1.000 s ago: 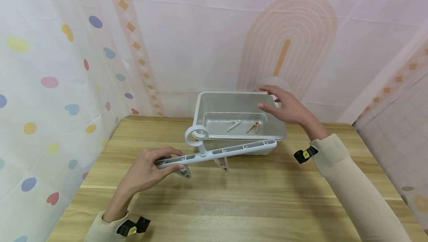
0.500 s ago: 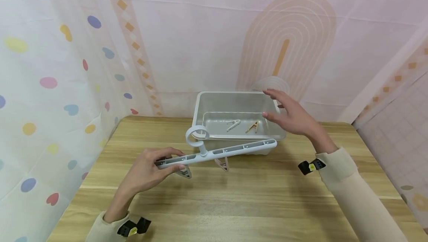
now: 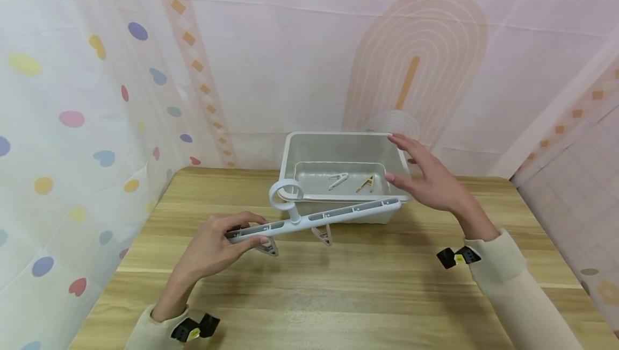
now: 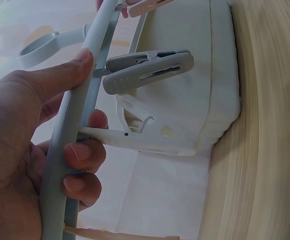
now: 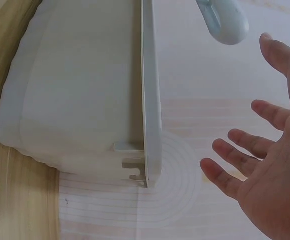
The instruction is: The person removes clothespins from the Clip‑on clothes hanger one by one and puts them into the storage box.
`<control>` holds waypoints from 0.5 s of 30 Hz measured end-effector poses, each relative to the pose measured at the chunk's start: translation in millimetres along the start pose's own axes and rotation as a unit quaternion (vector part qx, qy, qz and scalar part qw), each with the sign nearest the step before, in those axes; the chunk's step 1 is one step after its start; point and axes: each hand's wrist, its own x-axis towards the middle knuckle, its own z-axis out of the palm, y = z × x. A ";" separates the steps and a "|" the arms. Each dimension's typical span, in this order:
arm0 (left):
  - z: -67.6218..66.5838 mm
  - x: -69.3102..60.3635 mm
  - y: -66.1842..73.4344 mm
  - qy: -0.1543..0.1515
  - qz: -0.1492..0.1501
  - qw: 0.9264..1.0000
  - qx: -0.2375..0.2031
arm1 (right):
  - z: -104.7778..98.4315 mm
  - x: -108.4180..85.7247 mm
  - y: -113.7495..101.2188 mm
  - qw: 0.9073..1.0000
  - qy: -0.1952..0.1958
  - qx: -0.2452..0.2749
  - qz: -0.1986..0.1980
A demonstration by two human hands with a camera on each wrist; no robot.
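The left hand (image 3: pixel 213 245) grips the left end of a pale blue hanger (image 3: pixel 338 214) with a round hook, held at the near side of a grey bin (image 3: pixel 345 197). Below the bar hang a grey clip (image 3: pixel 268 247) and a pinkish clip (image 3: pixel 323 235); the left wrist view also shows a white clip (image 4: pixel 149 141) by the fingers and a tan one (image 4: pixel 120 235) lower down. With fingers spread and nothing held, the right hand (image 3: pixel 430 180) hovers at the bin's right side. A white clip (image 3: pixel 339 180) and an orange-tan clip (image 3: pixel 366 184) lie inside the bin.
A wooden table (image 3: pixel 338 291) carries the bin near its back edge. Patterned cloth (image 3: pixel 290 59) hangs behind and at the left. Both wrists wear small black devices over cream sleeves (image 3: pixel 503 258).
The right hand has moved right and toward the near side, away from the bin's middle. The hanger has barely shifted in the left hand.
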 end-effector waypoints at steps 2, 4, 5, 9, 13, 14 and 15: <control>0.3 0.4 0.7 0.003 0.003 1.000 -0.001 | 0.3 -3.6 -0.1 1.000 0.006 0.000 -0.006; 0.5 0.7 1.2 0.004 0.002 1.000 -0.002 | 0.3 -7.1 -0.3 1.000 0.011 -0.002 -0.013; 0.6 0.9 1.4 0.005 0.000 1.000 -0.001 | 0.3 -8.9 -0.3 1.000 0.013 0.000 -0.017; 1.3 1.7 2.3 0.005 -0.005 1.000 0.003 | 0.1 -16.4 -2.1 0.999 0.025 0.007 -0.020; 1.4 2.0 2.7 0.007 -0.007 1.000 0.007 | 1.5 -23.4 -4.3 0.999 0.037 0.011 -0.021; 1.3 1.9 2.8 0.007 -0.008 1.000 0.007 | 2.0 -25.1 -4.9 0.999 0.040 0.010 -0.023; 1.2 1.9 2.9 0.009 -0.008 1.000 0.007 | 2.8 -26.5 -5.2 0.999 0.042 0.009 -0.027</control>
